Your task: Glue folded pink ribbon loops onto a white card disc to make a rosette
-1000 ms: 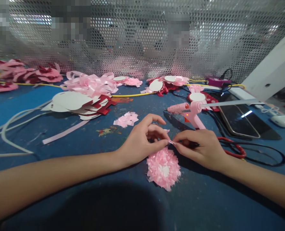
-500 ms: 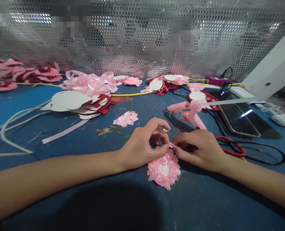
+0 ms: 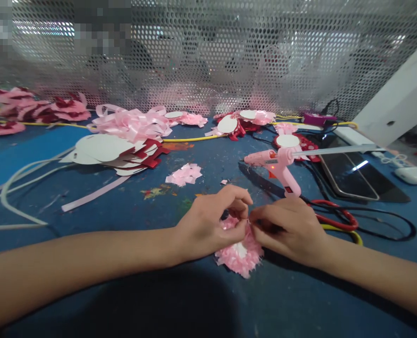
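My left hand [image 3: 215, 218] is closed in a pinch over the upper left of a pink ribbon rosette [image 3: 245, 265], which lies on the table and has a white centre. Facing it, my right hand [image 3: 288, 230] pinches at the rosette's upper right edge. The fingertips of both hands nearly meet around a small piece of pink ribbon, now almost hidden by the fingers. Just beyond my left hand lies a tiny pink ribbon scrap [image 3: 224, 181]. A pink glue gun [image 3: 282, 166] with a lit red light and a long glue stick stands behind my right hand.
Cut ribbon squares [image 3: 184, 174] lie left of centre. Behind them are stacked white card shapes [image 3: 99, 149] and a heap of pink ribbon [image 3: 134, 121]. A phone [image 3: 352, 173] and cables [image 3: 338, 218] are at right. A perforated metal screen [image 3: 208, 56] stands at the back.
Both hands have come down slightly, onto the rosette's upper part, with the ribbon piece between their fingertips. The scrap beyond my left hand has come into view.
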Demonstrator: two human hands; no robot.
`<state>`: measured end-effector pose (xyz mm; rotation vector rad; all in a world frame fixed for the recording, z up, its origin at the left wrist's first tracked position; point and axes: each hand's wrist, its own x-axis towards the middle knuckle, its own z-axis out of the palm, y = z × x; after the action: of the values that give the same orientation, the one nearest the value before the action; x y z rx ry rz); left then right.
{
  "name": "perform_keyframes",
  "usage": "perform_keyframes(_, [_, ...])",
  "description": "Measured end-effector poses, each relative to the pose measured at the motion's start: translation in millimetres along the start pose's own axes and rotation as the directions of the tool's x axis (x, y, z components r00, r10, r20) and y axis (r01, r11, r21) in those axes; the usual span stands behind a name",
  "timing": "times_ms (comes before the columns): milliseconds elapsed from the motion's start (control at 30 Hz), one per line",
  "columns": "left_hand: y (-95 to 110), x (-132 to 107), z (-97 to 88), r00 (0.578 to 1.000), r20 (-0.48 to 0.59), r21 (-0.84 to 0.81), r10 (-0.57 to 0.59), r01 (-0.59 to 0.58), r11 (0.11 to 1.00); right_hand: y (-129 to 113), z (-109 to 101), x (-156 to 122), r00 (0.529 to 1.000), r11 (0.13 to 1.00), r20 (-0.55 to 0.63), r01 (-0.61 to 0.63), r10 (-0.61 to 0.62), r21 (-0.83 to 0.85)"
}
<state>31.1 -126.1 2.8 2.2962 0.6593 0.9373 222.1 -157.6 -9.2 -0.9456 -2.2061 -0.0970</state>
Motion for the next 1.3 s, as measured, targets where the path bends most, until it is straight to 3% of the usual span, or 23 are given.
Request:
perform_keyframes(300, [7,-5,1.9,0.999,-0.041,0.109,0.014,-0.010,0.994,-6,1,-6,0.997,0.995,0.058,-0.048,0.042,0.091])
perform_keyframes(467, [6,-4,1.0,0.999,-0.035,0.087,0.023,-0.020,0.996,-7,0,-6,0.997,0.993,0.053,-0.068,0.063,0.092])
perform_keyframes(667, [-4,-1,-0.2,0.998,-0.040,-0.130,-0.057,0.051,0.990,-7,-5,5,0.965,0.930,-0.011,-0.250,0.262,0.268])
perform_keyframes(800, [-7,1,-2.6,0.993,-0.106,-0.078,-0.044,0.036,0.996,-7,-5,7,0.938,0.880,0.021,-0.333,0.347,0.338])
perform_keyframes(1000, [-3,8,-11.2,0.993,0.074,-0.071,-0.095,0.100,0.992,-5,-3,8,0.916,0.857,0.065,-0.395,0.397,0.331])
perform_keyframes(1200, [-6,8,-10.8,0.988,0.081,-0.099,-0.135,0.142,0.985,-4,-1,6,0.863,0.799,0.131,-0.501,0.487,0.331])
perform_keyframes(1300, [-5,8,-10.0,0.987,0.075,-0.097,-0.145,0.151,0.984,-4,0,6,0.879,0.824,0.110,-0.474,0.464,0.311])
